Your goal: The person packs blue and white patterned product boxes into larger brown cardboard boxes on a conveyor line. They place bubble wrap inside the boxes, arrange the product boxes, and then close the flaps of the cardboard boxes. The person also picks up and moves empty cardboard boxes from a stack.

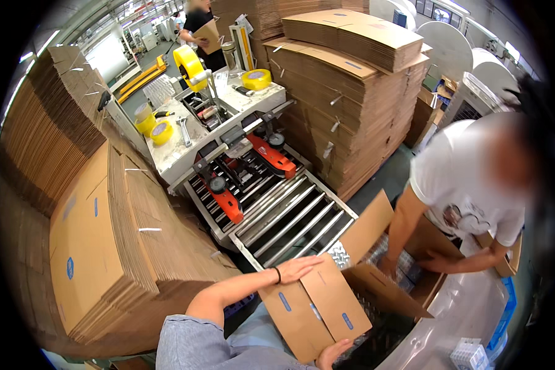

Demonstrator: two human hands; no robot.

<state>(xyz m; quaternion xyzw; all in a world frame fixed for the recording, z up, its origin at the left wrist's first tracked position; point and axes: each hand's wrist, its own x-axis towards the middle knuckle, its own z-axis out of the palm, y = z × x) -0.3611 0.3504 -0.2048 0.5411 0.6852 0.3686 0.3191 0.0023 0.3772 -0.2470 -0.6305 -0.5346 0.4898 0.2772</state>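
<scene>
The cardboard box [317,308] is held between the two hands, in front of the rollers [290,219] of the taping machine [240,166]. Its two top flaps are folded shut and meet along a middle seam; blue oval marks are printed on them. The board is plain brown corrugated stock, flat-faced with crisp edges.

The left hand [299,268] is laid flat on the far flap, fingers spread and pressing down. The right hand [333,353] is seen only in part at the near lower edge of the box; fingers are curled against that edge, but how firmly it is gripped cannot be told.

Risks, as judged: the flaps are unsealed and may spring open if the left hand's pressure is eased. The box is supported at only two places and could tilt or slip away from the right hand. Just beyond the left hand, a second box [394,265] stands open with its flap raised, and a co-worker's hand [388,266] is inside it; a clash of flaps or hands is possible. Fingers near the rollers and the orange belt guides [228,200] could be pinched.

Left of the left hand, stacks of flat cardboard [105,246] are leaning. Further off, yellow tape rolls [256,79] lie on the machine top.
</scene>
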